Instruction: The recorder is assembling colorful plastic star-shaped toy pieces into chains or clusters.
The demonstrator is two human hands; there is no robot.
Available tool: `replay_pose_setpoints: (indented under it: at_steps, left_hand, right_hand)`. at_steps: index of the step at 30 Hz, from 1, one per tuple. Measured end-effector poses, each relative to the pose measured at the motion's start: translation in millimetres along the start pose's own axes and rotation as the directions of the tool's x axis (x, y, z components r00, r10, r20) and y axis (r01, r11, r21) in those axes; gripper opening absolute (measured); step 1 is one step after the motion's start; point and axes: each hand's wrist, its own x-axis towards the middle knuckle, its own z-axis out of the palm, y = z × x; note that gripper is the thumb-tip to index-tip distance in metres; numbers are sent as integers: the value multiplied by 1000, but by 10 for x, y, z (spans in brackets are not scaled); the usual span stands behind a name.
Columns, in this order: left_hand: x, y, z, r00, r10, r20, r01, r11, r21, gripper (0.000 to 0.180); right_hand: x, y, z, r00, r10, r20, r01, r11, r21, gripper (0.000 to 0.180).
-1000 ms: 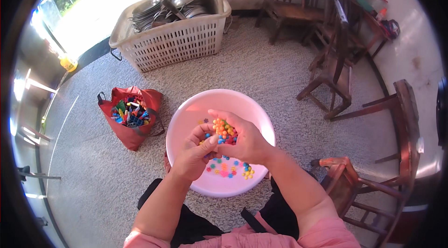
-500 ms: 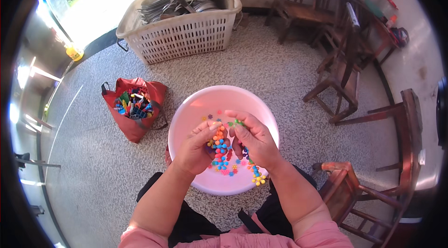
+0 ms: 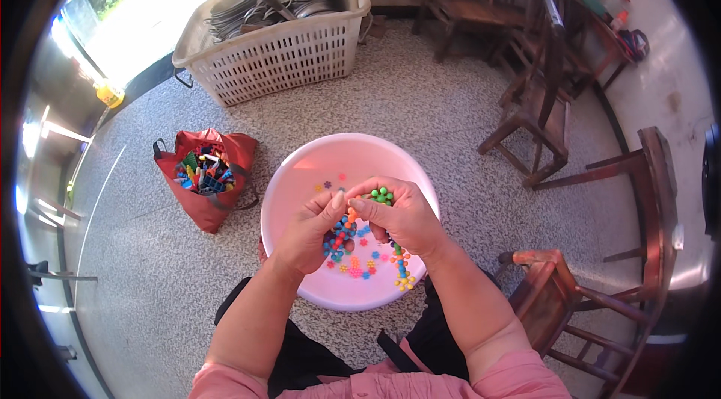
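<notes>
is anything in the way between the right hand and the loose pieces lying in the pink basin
No separate object visibly blocks the right hand from the loose pieces in the pink basin; only the linked beads dangling below that hand hang over its near right side.

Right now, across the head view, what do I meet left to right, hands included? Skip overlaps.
Yellow container → red bag → left hand → right hand → lower-right wooden chair.
</notes>
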Motion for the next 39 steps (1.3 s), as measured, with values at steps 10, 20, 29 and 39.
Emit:
replay_pose_setpoints:
  at_steps: [10,20,29,39]
  left_hand:
    - [-29,29,3,996,57,-72,-27,931,364,18]
    - [-68,103,16,1000,20,13,-24,887,461,11]
    - [-19,101,-88,998,-61,34,61,998,-2,16]
    - [3,75,-122,997,-48,60,55,991,-119,13]
  right_hand:
    - [-44,19,-101,997,46,-68,-58,980,-191,13]
    - [-42,59,-167,983,177,57,-182,979,95,13]
    - [-43,16,-215,991,127,44,-133,884,447,16]
    - [-36,65,-234,991,130,16,-128,932,340,21]
